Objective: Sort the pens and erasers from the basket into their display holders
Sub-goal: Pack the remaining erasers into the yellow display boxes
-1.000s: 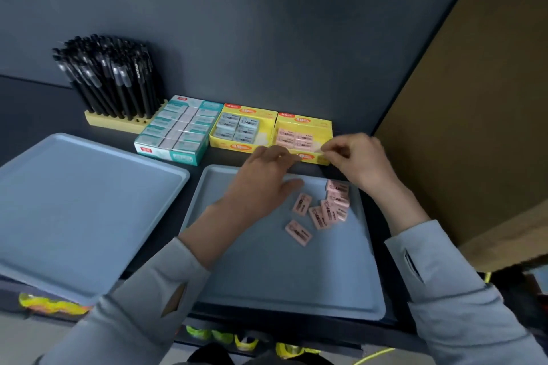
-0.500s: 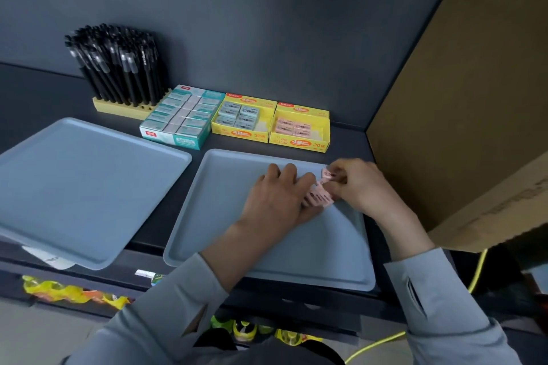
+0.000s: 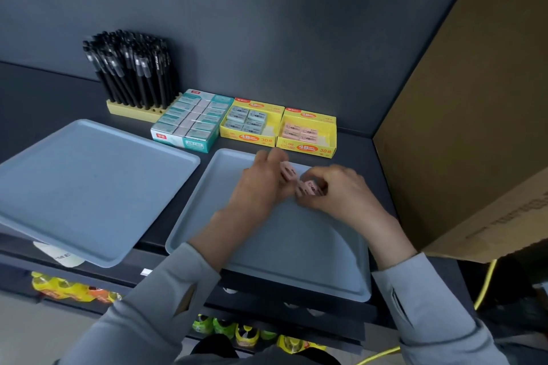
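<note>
The pink erasers that lay loose on the right tray are now bunched up between both hands. The left hand curls round some and the right hand pinches the rest, over the tray's far end. Their yellow box sits at 12 o'clock, just past the tray.
</note>
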Demonstrator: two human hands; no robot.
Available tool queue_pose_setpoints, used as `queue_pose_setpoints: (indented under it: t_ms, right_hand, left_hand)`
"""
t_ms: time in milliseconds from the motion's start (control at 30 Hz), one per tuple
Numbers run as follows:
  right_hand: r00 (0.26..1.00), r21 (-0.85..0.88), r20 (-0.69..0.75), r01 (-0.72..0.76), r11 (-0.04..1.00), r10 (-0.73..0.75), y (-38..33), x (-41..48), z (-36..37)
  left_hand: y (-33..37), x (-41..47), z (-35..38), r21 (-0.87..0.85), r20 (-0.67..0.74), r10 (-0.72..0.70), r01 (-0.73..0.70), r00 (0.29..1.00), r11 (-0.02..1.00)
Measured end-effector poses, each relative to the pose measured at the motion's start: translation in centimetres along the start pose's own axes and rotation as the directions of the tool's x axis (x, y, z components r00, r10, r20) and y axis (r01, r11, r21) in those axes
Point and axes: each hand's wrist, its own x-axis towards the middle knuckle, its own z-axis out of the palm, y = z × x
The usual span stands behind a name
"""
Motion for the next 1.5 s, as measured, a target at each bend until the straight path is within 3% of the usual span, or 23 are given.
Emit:
queue_pose_setpoints:
  t_ms: [67, 133, 167, 233, 300, 400, 533, 633, 833, 900, 967, 1067, 1133, 1200, 1333, 1400, 1500]
  right_hand:
    - [0.999, -0.054, -0.010, 0.030, 0.998, -0.031, -0.6, 0.3, 0.2]
    - [0.999, 0.005, -0.026, 0.034, 0.999, -0.034, -0.8, 0.6, 0.0]
    - [0.999, 0.067, -0.043, 0.017, 0.998, -0.014, -0.7, 0.7, -0.2]
    - [0.999, 0.116, -0.050, -0.010, 0.993, 0.016, -0.5, 1.2, -0.6]
    - [1.000, 0.026, 0.025, 0.006, 1.000, -0.007, -0.7, 1.5, -0.6]
    - [0.996, -0.085, 0.083, 0.027, 0.996, -0.019, -1.4, 1.7, -0.2]
    - [0.991, -0.167, 0.128, 0.045, 0.985, -0.023, -1.9, 1.8, 0.1]
    - [0.984, -0.150, 0.176, 0.047, 0.988, -0.020, -2.1, 1.5, -0.4]
    - [0.994, -0.025, 0.107, -0.030, 0.999, 0.033, -1.1, 1.9, -0.2]
    - [0.998, 0.090, -0.029, -0.058, 0.994, 0.061, -1.2, 1.9, -0.5]
    - [0.983, 0.341, -0.162, -0.025, 0.940, 0.085, -1.7, 2.2, -1.3]
    - [0.990, 0.622, -0.130, 0.032, 0.782, 0.063, -2.7, 2.7, -2.3]
    - [0.974, 0.563, -0.207, 0.037, 0.826, 0.097, -2.1, 2.9, -2.3]
    - [0.938, 0.353, -0.296, -0.067, 0.933, 0.179, -0.6, 2.6, -2.6]
    - [0.958, -0.095, -0.102, -0.277, 0.956, 0.267, 2.3, 1.5, -1.7]
    - [0.962, -0.108, -0.062, -0.271, 0.957, 0.265, 2.6, 1.3, -0.9]
    - [0.957, 0.061, -0.181, -0.220, 0.974, 0.227, 2.7, 1.1, -0.8]
  left_hand:
    - [-0.3, 0.3, -0.4, -0.393, -0.004, -0.151, 0.137, 0.989, 0.909]
    - [0.1, 0.5, -1.1, -0.747, 0.203, -0.311, 0.352, 0.929, 0.564]
    - [0.4, 0.7, -1.6, -0.815, 0.327, -0.353, 0.451, 0.877, 0.365]
    - [0.6, 1.0, -2.5, -0.836, 0.508, -0.353, 0.549, 0.786, 0.020]
    - [0.6, 1.1, -3.1, -0.796, 0.606, -0.314, 0.560, 0.731, -0.231]
    - [0.6, 1.0, -3.6, -0.737, 0.660, -0.243, 0.550, 0.711, -0.393]
    - [0.4, 1.2, -4.1, -0.723, 0.663, -0.188, 0.553, 0.725, -0.415]
    - [0.0, 1.6, -4.4, -0.727, 0.662, -0.230, 0.537, 0.713, -0.428]
    - [-0.5, 1.6, -3.6, -0.773, 0.632, -0.281, 0.559, 0.722, -0.300]
    - [-0.3, 1.6, -3.2, -0.761, 0.647, -0.267, 0.581, 0.715, -0.289]
    - [0.0, 1.7, -3.1, -0.741, 0.670, -0.263, 0.606, 0.694, -0.289]
    - [0.8, 1.8, -2.9, -0.708, 0.704, -0.200, 0.654, 0.681, -0.267]
    - [1.3, 1.9, -2.8, -0.700, 0.711, -0.189, 0.659, 0.677, -0.275]
    - [1.6, 1.9, -2.9, -0.697, 0.711, -0.191, 0.643, 0.676, -0.318]
    - [1.8, 1.5, -2.5, -0.714, 0.700, -0.197, 0.682, 0.687, -0.161]
    - [2.1, 1.4, -2.3, -0.716, 0.695, -0.207, 0.688, 0.688, -0.120]
    - [2.3, 1.5, -2.0, -0.693, 0.721, -0.212, 0.699, 0.660, -0.178]
